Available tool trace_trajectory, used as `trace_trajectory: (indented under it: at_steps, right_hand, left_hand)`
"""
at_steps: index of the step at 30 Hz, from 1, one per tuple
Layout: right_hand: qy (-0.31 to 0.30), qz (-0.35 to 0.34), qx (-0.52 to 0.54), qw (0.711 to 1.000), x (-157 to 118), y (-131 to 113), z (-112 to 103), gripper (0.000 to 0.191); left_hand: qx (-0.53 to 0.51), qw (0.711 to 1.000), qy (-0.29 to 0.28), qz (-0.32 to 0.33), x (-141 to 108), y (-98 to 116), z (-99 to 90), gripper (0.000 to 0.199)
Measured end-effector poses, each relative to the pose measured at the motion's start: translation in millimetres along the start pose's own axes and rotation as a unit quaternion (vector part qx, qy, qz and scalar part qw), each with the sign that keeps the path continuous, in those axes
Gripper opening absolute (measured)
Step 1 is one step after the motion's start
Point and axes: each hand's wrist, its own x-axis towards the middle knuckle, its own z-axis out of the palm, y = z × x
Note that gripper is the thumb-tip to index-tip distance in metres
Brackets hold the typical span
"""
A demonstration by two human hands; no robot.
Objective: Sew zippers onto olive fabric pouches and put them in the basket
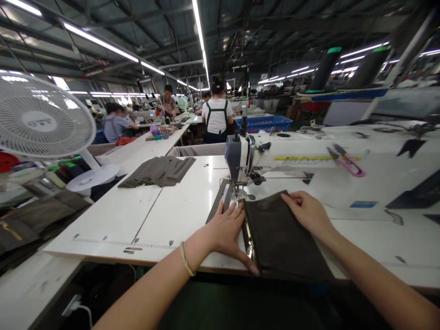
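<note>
A dark olive fabric panel lies on the white table by the sewing machine, its lower edge reaching past the table's front edge. Along its left side runs a brass-toothed zipper with a metal slider near the bottom. My left hand rests flat with fingers spread, fingertips just before the presser foot and thumb at the zipper's lower end. A flat grey strip sits partly under these fingers. At the panel's upper right corner, my right hand pinches the fabric between thumb and fingers.
A fanned stack of grey fabric pieces is on the table to the left. Farther left stand a white fan and piled fabric. Pink-handled snips hang on the machine. Several people work behind, near a blue crate.
</note>
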Motion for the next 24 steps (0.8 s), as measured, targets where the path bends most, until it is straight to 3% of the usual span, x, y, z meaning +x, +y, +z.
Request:
trace_trajectory:
  at_steps: [5, 10, 15, 17, 19, 21, 24]
  right_hand:
    - [-0.011, -0.031, -0.045, 0.998, 8.3, 2.7, 12.2, 0.029]
    - [-0.004, -0.056, -0.160, 0.986, 8.5, 2.4, 14.1, 0.031]
    - [-0.012, -0.090, -0.231, 0.969, 2.4, -13.5, 9.5, 0.033]
    - [0.005, -0.165, -0.233, 0.958, -11.0, -23.7, 10.5, 0.040]
    - [0.012, -0.286, -0.212, 0.934, -32.2, -29.8, 16.2, 0.048]
    - [-0.011, -0.374, -0.183, 0.909, -55.6, -29.1, 24.4, 0.052]
    - [-0.047, -0.376, -0.163, 0.911, -78.1, -20.8, 33.1, 0.055]
  left_hand:
    - [0.007, 1.000, 0.002, -0.016, 4.5, -6.0, -1.8, 0.128]
    - [0.019, 1.000, 0.000, -0.015, 6.3, -3.7, -0.5, 0.127]
    - [0.022, 0.999, -0.022, -0.036, 8.7, 0.0, -2.8, 0.126]
    - [0.026, 0.998, -0.028, -0.043, 9.8, -0.3, -2.1, 0.128]
    - [0.033, 0.998, -0.027, -0.042, 10.6, -1.9, 0.3, 0.130]
    - [0.038, 0.998, -0.022, -0.036, 10.9, -3.8, 3.4, 0.131]
    - [0.032, 0.999, -0.016, -0.030, 10.3, -5.3, 7.5, 0.131]
